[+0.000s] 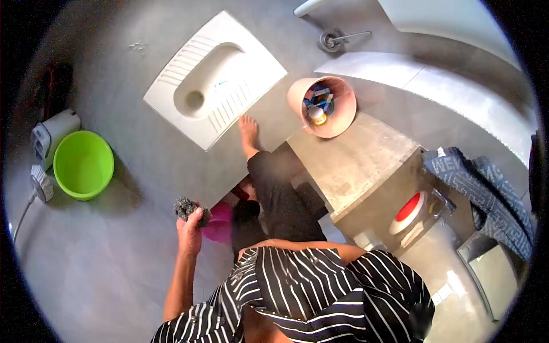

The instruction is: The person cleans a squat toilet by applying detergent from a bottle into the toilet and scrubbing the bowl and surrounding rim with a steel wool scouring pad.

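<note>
My left hand (190, 233) is closed around a grey steel wool scourer (189, 209), held above the floor at the left of my body. Beneath and to the right of it, a magenta plastic thing (219, 222) shows partly beside my dark trouser leg. My right forearm lies across my waist against the striped shirt (306, 274). Its hand (247, 249) is mostly hidden near the shirt's hem, and the fingers cannot be made out. A white squat toilet (171, 94) is set in the floor ahead, with my bare foot (249, 132) at its near edge.
A green basin (84, 166) stands at left near a white container (62, 128) and a round white head on a thin stem (41, 183). At right are a pink bin (343, 117) with small packages inside, a stone counter (366, 166), a red-and-white dish (408, 212) and a patterned towel (486, 194).
</note>
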Action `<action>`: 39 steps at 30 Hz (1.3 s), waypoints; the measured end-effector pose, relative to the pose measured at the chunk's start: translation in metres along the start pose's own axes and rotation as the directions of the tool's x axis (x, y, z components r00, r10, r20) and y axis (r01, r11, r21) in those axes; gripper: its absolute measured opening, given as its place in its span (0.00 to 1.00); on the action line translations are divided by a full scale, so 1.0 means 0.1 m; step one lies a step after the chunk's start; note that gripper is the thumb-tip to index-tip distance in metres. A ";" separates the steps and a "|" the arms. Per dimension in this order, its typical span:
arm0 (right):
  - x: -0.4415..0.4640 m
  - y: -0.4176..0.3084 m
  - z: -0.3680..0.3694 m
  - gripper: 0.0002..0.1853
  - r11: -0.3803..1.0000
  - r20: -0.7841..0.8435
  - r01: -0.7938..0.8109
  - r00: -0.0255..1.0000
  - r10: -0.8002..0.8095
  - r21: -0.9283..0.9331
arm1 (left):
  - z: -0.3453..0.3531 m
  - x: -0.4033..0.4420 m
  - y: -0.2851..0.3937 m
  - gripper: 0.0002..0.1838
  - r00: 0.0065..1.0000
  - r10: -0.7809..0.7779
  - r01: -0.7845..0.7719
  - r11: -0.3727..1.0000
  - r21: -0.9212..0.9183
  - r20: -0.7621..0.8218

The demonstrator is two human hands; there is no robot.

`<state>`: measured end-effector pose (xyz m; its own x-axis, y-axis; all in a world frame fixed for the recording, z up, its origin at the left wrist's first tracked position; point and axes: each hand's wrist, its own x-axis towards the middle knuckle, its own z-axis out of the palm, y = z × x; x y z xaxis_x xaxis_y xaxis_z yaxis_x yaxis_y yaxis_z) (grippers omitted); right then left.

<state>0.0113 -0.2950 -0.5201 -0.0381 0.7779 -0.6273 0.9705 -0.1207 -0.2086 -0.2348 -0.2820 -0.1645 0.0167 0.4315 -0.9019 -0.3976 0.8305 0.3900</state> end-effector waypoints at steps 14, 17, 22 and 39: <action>-0.41 -0.63 -2.27 0.31 0.341 0.157 -0.036 0.929 -0.334 0.939 | 0.52 1.32 0.31 0.19 0.993 0.032 -0.068 0.941 0.332 0.111; 0.14 -0.79 -1.92 0.41 0.387 0.124 0.061 0.891 -0.436 0.920 | 0.35 2.10 0.09 0.21 0.985 0.018 -0.095 0.886 0.455 0.171; 0.91 -0.96 -1.14 0.40 0.495 0.154 0.166 0.825 -0.543 0.853 | -0.03 3.06 -0.32 0.22 0.963 0.010 -0.133 0.886 0.444 0.269; 3.92 0.42 -0.81 0.30 0.958 -0.161 0.284 0.948 -0.275 0.034 | -0.89 2.69 1.11 0.02 0.726 0.576 -0.464 0.007 0.886 0.376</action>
<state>0.0568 0.0546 -0.7143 -0.2645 0.8699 -0.4164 0.9112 0.0841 -0.4032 -0.3559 -0.1051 -0.3808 0.1278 0.9238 -0.3609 0.8020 0.1179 0.5856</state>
